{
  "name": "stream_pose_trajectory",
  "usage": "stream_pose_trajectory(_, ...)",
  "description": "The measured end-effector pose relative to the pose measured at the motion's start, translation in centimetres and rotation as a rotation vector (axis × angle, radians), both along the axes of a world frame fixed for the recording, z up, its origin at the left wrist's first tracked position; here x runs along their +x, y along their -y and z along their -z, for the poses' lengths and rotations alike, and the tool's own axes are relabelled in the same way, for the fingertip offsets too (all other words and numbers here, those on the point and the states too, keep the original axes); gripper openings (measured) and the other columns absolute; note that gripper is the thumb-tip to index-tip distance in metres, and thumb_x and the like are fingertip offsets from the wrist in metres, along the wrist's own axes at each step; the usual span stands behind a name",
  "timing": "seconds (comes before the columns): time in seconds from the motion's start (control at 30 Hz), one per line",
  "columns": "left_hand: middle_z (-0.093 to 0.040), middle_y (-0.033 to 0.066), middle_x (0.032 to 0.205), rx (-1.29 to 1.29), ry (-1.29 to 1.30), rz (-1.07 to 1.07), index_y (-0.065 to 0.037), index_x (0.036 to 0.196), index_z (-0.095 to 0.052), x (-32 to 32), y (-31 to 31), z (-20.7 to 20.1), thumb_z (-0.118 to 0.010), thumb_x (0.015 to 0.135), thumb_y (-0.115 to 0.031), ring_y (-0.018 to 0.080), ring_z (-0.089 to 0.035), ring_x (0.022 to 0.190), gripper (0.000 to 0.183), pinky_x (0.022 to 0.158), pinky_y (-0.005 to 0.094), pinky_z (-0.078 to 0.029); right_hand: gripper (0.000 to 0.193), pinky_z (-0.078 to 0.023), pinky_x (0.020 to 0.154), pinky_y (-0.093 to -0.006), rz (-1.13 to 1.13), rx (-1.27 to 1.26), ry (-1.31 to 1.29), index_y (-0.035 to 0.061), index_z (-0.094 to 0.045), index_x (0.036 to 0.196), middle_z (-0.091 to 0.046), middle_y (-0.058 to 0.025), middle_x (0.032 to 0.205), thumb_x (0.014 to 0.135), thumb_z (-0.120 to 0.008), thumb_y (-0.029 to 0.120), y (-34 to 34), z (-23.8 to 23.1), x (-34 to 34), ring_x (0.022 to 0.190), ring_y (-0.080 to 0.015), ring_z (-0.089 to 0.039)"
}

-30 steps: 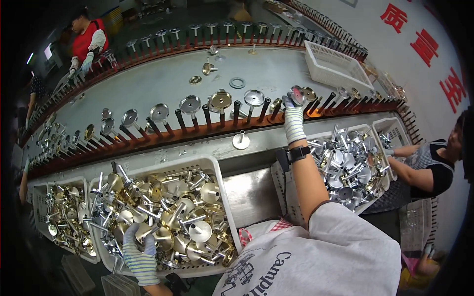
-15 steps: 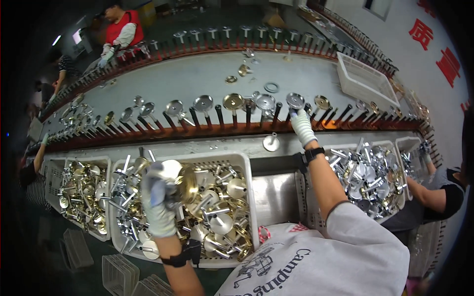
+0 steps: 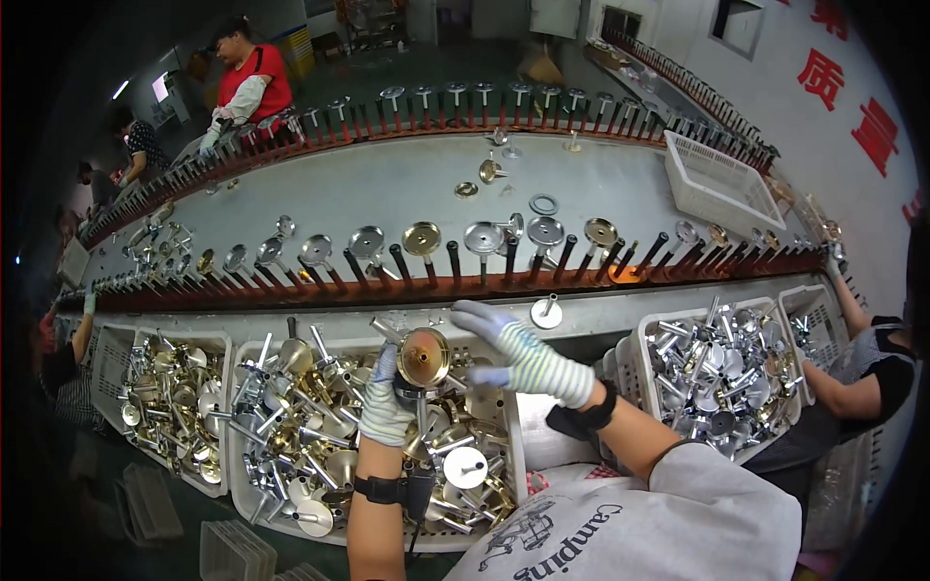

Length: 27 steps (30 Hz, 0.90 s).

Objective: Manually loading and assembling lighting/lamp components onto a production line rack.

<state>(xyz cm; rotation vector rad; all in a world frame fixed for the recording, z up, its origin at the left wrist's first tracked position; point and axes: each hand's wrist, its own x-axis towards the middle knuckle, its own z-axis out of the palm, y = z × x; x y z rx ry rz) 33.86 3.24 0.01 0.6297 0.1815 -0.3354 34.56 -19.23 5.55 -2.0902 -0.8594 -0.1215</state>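
Observation:
My left hand [image 3: 386, 407], in a striped work glove, is closed on a gold round metal disc part [image 3: 424, 357] above the near bin. Another metal piece shows just beneath that disc; whether the hand also grips it is unclear. My right hand [image 3: 533, 360], gloved too, is open beside the disc, thumb and fingers apart and nothing held. Below is the perforated white bin [image 3: 515, 436], heaped with silver and gold stemmed discs [image 3: 466, 467]. Beyond my hands, silver and gold discs [image 3: 421, 238] stand on a row of dark upright pegs [image 3: 453, 259].
A loose stemmed disc [image 3: 545, 311] lies on the metal ledge. More filled bins stand left [image 3: 225, 426] and right [image 3: 644, 387]. An empty white crate [image 3: 722, 184] rests on the grey table. A person in red [image 3: 257, 82] works across; other people's arms reach in at both sides.
My right hand has come back from the peg row toward my left hand and opened. My left hand has moved right with the gold disc part. The row of pegs has shifted left.

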Motion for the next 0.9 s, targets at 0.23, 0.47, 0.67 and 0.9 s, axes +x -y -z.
stream_pose_trajectory(0.23, -0.061, 0.0087, 0.101, -0.024, -0.012, 0.095, -0.005, 0.110, -0.054, 0.5, -0.7, 2.7, -0.070, 0.075, -0.033, 0.0213, -0.061, 0.090, 0.047, 0.079, 0.0362, -0.054, 0.083, -0.029, 0.101, -0.0424, -0.064, 0.261, 0.017, 0.0071, -0.031, 0.135, -0.043, -0.0191, 0.127, 0.070, -0.067, 0.045, -5.8, 0.2, -0.4, 0.118, -0.0346, -0.041)
stream_pose_trajectory(0.47, -0.057, 0.0112, 0.106, -0.073, -0.040, 0.109, -0.007, 0.116, -0.048, -0.2, -2.0, 6.3, -0.043, 0.091, -0.034, 0.0228, -0.056, 0.099, 0.037, 0.088, 0.0370, -0.049, 0.053, -0.026, 0.100, -0.0493, -0.172, -0.091, 0.280, 0.0112, -0.048, 0.123, -0.047, -0.0155, 0.117, 0.076, -0.063, 0.031, -6.2, 0.0, -1.0, 0.118, -0.0338, -0.039)
stream_pose_trajectory(0.67, -0.057, 0.0042, 0.109, -0.013, 0.119, 0.212, -0.009, 0.119, -0.050, -1.5, -0.7, 1.7, -0.072, 0.069, -0.044, 0.0197, -0.058, 0.096, 0.065, 0.082, 0.0305, -0.052, 0.056, -0.036, 0.097, -0.0330, -0.100, 0.467, -0.246, 0.0112, -0.050, 0.123, -0.048, -0.0133, 0.123, 0.073, -0.071, 0.024, -6.6, 0.9, -1.4, 0.114, -0.0260, -0.046)
stream_pose_trajectory(0.9, -0.060, 0.0056, 0.102, 0.064, 0.162, 0.005, -0.007, 0.120, -0.049, -1.6, 0.2, 0.4, -0.069, 0.077, -0.030, 0.0177, -0.062, 0.086, 0.053, 0.072, 0.0311, -0.056, 0.052, -0.040, 0.095, -0.0310, 0.051, 0.999, -0.303, 0.0074, -0.047, 0.125, -0.054, -0.0076, 0.120, 0.079, -0.068, 0.019, -4.6, -1.2, 1.0, 0.110, -0.0185, -0.050)
